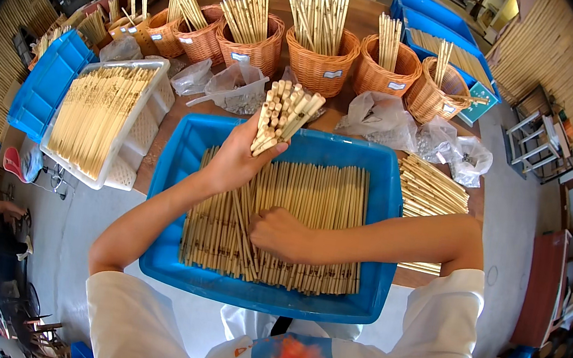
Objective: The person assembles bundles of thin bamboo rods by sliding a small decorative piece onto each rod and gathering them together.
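Observation:
A bundle of pale bamboo sticks is gripped in my left hand, cut ends up, above the blue tub. Inside the tub, bamboo sticks lie side by side in a dense layer, with darker marks near their lower ends. My right hand is closed, fingers curled under, against a few slanting sticks near the tub's middle. What its fingertips hold, if anything, is hidden behind the hand.
Wicker baskets of upright sticks line the back of the wooden table. Clear plastic bags of small pieces lie before them. A white crate of sticks stands at left, loose sticks at right, blue bins behind.

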The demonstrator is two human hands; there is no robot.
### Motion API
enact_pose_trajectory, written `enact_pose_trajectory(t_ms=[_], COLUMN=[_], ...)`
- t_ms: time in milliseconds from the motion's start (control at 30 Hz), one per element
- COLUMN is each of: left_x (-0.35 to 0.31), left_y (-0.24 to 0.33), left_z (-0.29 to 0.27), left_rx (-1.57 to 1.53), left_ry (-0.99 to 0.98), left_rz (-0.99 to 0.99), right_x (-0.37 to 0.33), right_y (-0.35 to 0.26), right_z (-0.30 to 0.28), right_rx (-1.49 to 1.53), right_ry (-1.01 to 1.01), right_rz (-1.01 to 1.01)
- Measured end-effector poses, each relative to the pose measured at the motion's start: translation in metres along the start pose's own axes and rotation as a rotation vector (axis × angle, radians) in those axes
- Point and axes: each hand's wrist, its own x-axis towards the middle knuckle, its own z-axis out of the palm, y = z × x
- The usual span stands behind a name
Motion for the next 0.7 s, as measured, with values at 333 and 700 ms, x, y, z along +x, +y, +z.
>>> enact_pose_trajectory(t_ms=[333,700], left_x=[-0.004,-0.004], left_y=[-0.002,0.005], left_z=[-0.004,0.000], left_rx=[-0.055,0.028], left_ry=[0.037,0.054], left_rz=[-0.016,0.100], right_x=[-0.008,-0.041], right_y=[-0.010,0.009], right_z=[-0.081,-0.143], right_rx=[0.135,0.048], right_ry=[0.425,0.964], right_rz=[0.052,0.211])
